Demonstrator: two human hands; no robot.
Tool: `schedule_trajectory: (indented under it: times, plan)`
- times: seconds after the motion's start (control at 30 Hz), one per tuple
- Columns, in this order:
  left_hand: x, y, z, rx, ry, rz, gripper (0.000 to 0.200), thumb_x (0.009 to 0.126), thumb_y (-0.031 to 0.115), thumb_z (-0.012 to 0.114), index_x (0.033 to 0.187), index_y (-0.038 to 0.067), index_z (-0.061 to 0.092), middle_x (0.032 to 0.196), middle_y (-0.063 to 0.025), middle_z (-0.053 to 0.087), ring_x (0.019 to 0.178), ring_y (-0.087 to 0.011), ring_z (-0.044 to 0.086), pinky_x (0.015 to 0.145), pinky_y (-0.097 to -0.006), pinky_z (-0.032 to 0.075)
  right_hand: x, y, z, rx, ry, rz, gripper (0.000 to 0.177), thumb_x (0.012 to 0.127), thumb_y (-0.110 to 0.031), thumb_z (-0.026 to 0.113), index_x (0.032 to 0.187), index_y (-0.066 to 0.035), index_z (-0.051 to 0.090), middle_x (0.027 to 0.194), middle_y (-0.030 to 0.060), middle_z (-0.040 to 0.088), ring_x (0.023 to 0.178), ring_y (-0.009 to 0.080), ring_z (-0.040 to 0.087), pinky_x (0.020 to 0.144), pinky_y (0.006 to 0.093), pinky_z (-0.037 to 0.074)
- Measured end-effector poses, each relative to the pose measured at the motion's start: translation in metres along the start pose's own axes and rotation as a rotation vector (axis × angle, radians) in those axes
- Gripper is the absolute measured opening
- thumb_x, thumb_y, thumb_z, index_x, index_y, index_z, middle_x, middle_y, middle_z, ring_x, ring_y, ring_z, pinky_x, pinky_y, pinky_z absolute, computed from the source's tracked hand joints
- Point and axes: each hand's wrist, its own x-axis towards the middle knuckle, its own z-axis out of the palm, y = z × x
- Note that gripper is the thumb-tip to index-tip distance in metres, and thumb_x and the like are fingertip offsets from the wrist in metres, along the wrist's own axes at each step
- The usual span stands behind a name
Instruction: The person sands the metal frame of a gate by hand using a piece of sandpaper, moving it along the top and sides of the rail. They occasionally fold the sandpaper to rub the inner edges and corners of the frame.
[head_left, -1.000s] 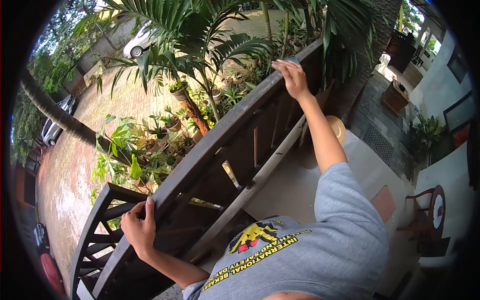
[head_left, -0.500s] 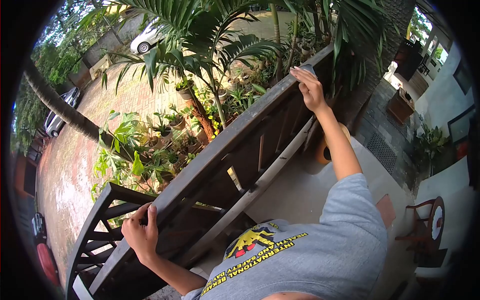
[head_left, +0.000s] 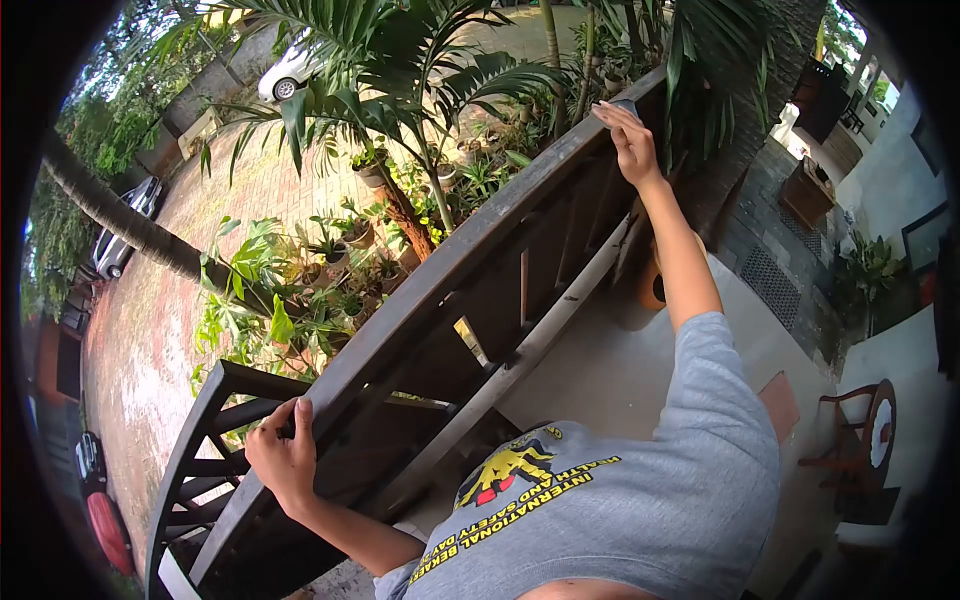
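A dark wooden railing (head_left: 450, 270) runs diagonally from lower left to upper right. My left hand (head_left: 283, 455) grips its top rail near the lower left end, fingers curled over the edge. With the arm stretched out, my right hand (head_left: 630, 140) lies far along the same rail and presses a small grey pad (head_left: 625, 104) flat on the wood under its fingertips. I wear a grey printed T-shirt (head_left: 620, 500).
Beyond the railing and below are potted plants (head_left: 330, 250), a palm (head_left: 400, 80), a brick courtyard (head_left: 140, 340) and parked cars (head_left: 290, 72). On my side are a pale tiled floor (head_left: 600, 370), a tan pot (head_left: 655, 285) and a wooden chair (head_left: 860, 440).
My right hand has slid with the grey pad farther along the top rail, up and to the right. My left hand keeps its grip in the same place.
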Motion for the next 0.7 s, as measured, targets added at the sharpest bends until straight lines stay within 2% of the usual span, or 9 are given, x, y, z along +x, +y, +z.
schedule_trajectory:
  times: [0.07,0.17,0.23,0.3,0.37,0.47,0.57,0.63,0.7]
  plan:
    - [-0.001,0.007,-0.005,0.007,-0.045,-0.063,0.045,0.092,0.047,0.072,0.095,0.003,0.081,0.063,-0.0189,0.065,0.060,-0.0335,0.063,0.062,-0.0403,0.048,0.007,0.005,-0.001,-0.047,-0.022,0.053,0.049,0.110,-0.035,0.042,0.112,0.000,0.076,0.115,0.0161,0.075,0.120,0.0351,0.066,0.108,0.0439,0.046]
    - [-0.002,-0.005,0.001,-0.022,-0.028,-0.059,0.046,0.092,0.049,0.072,0.095,0.003,0.081,0.063,-0.0187,0.066,0.060,-0.0323,0.064,0.061,-0.0398,0.048,0.000,-0.021,0.015,-0.056,0.102,0.128,0.053,0.110,-0.038,0.040,0.109,0.000,0.076,0.112,0.0146,0.076,0.119,0.0343,0.067,0.107,0.0439,0.046]
    - [-0.001,0.006,-0.004,-0.003,-0.041,-0.102,0.046,0.091,0.048,0.072,0.096,0.003,0.081,0.068,-0.0190,0.069,0.064,-0.0325,0.067,0.064,-0.0384,0.049,-0.009,-0.064,0.034,-0.002,0.122,-0.007,0.058,0.109,-0.046,0.039,0.105,-0.002,0.078,0.111,0.0136,0.076,0.117,0.0332,0.068,0.105,0.0439,0.047]
    - [0.002,0.008,-0.004,-0.009,-0.049,-0.119,0.044,0.091,0.047,0.072,0.096,0.004,0.081,0.072,-0.0198,0.070,0.067,-0.0337,0.068,0.067,-0.0383,0.051,-0.012,-0.086,0.040,0.016,0.125,-0.044,0.060,0.108,-0.050,0.040,0.105,-0.003,0.078,0.110,0.0135,0.077,0.116,0.0326,0.069,0.105,0.0444,0.047]
    - [-0.003,0.007,-0.004,-0.023,-0.048,-0.103,0.043,0.091,0.045,0.073,0.096,0.004,0.081,0.073,-0.0205,0.071,0.069,-0.0346,0.069,0.068,-0.0385,0.052,-0.006,-0.075,0.029,0.066,0.065,-0.072,0.055,0.109,-0.043,0.042,0.103,-0.002,0.078,0.109,0.0131,0.077,0.114,0.0326,0.070,0.103,0.0438,0.049]
    - [-0.002,0.005,-0.003,-0.048,-0.022,-0.056,0.042,0.091,0.044,0.073,0.095,0.003,0.081,0.073,-0.0208,0.070,0.069,-0.0348,0.069,0.068,-0.0387,0.052,-0.002,-0.055,0.026,0.010,0.139,0.074,0.052,0.109,-0.039,0.042,0.099,-0.001,0.077,0.105,0.0130,0.077,0.113,0.0328,0.070,0.102,0.0429,0.050]
    - [-0.002,0.010,-0.006,-0.035,-0.055,-0.108,0.042,0.091,0.044,0.073,0.096,0.003,0.080,0.070,-0.0200,0.069,0.066,-0.0333,0.069,0.067,-0.0381,0.051,-0.008,-0.090,0.048,0.045,0.182,0.041,0.053,0.108,-0.042,0.043,0.100,-0.002,0.077,0.105,0.0129,0.077,0.113,0.0324,0.070,0.103,0.0438,0.049]
    - [-0.001,-0.002,0.002,-0.026,-0.006,-0.030,0.042,0.091,0.044,0.073,0.096,0.003,0.080,0.066,-0.0188,0.067,0.062,-0.0308,0.065,0.064,-0.0372,0.049,-0.013,-0.115,0.053,0.047,0.109,-0.102,0.054,0.107,-0.046,0.043,0.108,-0.004,0.077,0.108,0.0119,0.077,0.115,0.0319,0.069,0.105,0.0455,0.047]
    - [-0.004,-0.004,0.002,-0.032,0.001,-0.009,0.042,0.092,0.044,0.073,0.095,0.003,0.080,0.063,-0.0176,0.064,0.058,-0.0284,0.062,0.061,-0.0364,0.047,-0.014,-0.096,0.044,-0.032,0.041,-0.110,0.055,0.108,-0.046,0.041,0.112,-0.003,0.076,0.114,0.0120,0.075,0.119,0.0320,0.067,0.108,0.0454,0.044]
